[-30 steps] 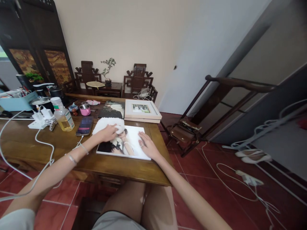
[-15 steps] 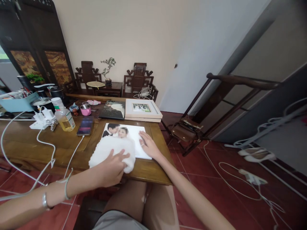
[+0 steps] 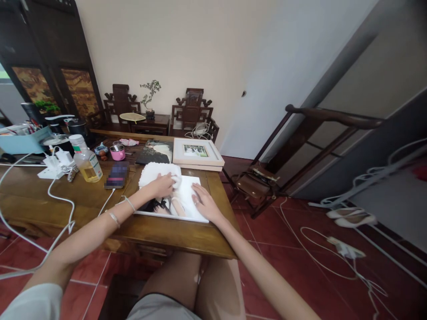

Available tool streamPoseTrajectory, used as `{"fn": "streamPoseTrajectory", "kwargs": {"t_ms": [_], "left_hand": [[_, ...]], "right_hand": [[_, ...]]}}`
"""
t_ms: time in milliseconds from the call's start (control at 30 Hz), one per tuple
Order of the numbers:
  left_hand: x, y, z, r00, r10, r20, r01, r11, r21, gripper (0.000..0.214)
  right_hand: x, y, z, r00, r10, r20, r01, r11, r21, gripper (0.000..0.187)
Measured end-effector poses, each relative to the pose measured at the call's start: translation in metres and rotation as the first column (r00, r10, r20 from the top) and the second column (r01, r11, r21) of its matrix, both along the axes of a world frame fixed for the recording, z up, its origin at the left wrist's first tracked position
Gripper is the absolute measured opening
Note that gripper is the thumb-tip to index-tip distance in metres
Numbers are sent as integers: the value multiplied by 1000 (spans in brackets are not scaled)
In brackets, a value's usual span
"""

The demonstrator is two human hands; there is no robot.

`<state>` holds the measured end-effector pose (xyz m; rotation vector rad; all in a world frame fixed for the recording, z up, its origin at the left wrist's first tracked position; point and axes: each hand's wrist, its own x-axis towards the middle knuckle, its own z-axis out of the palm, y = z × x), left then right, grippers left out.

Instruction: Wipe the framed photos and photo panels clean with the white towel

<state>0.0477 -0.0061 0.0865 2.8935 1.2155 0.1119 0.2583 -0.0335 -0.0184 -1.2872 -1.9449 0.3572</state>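
Observation:
A photo panel (image 3: 187, 195) lies flat on the wooden table (image 3: 160, 233) in front of me, its lower part showing dark clothing and a pale dress. My left hand (image 3: 164, 185) grips a white fluffy cloth (image 3: 150, 172) and presses it on the panel's upper left part, hiding the picture there. Fingers outstretched, my right hand (image 3: 203, 201) rests flat on the white right side of the panel, holding nothing.
Behind the panel lie a dark photo album (image 3: 155, 152) and light framed pictures (image 3: 198, 153). To the left are a phone (image 3: 116, 174) with a cable, a bottle of yellow liquid (image 3: 88, 162), a pink cup (image 3: 118, 152) and a power strip (image 3: 55, 166). A chair (image 3: 256, 184) stands right.
My left hand has slid the cloth away from me, from the panel's near edge to its far edge. The lower picture now shows. My right hand stays in place on the panel.

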Motion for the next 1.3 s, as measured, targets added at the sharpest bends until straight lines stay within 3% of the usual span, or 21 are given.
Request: {"fn": "streamPoseTrajectory", "kwargs": {"t_ms": [100,233,333,433,633,733,833,1067,1133,1200,1300], "left_hand": [[-2,-44,0,987,-83,-135,73,994,-77,27],[-13,-116,3,963,-195,-184,175,977,-119,31],[-17,-140,5,960,-225,-167,206,970,-127,31],[-10,-119,8,970,-171,-170,148,979,-139,31],[13,-17,-3,986,-40,-162,23,994,-104,33],[20,5,-13,990,13,-142,-18,999,-35,34],[26,-8,-18,990,9,-144,-7,1000,12,36],[18,-113,-8,974,-83,-209,75,996,-46,35],[12,-131,-3,972,-126,-198,112,990,-80,34],[9,-132,2,972,-145,-183,126,986,-110,34],[11,-103,4,981,-100,-165,79,989,-128,35]], "right_hand": [[0,0,0,1000,5,1,-5,1000,4,43],[-1,-1,3,1000,2,17,-1,1000,-11,44],[-2,-2,5,999,0,35,1,1000,-20,45],[-2,-3,5,999,-5,40,6,1000,-22,45],[0,-1,4,999,0,39,0,1000,-8,43],[0,-1,4,999,1,34,0,1000,-12,43],[0,0,3,999,0,33,1,1000,-12,44],[0,0,1,1000,4,-11,-4,1000,0,47],[0,0,2,1000,10,-14,-10,1000,-5,48],[0,0,2,1000,7,-15,-8,1000,-18,47],[0,1,2,999,-4,-43,2,999,-40,44]]}}
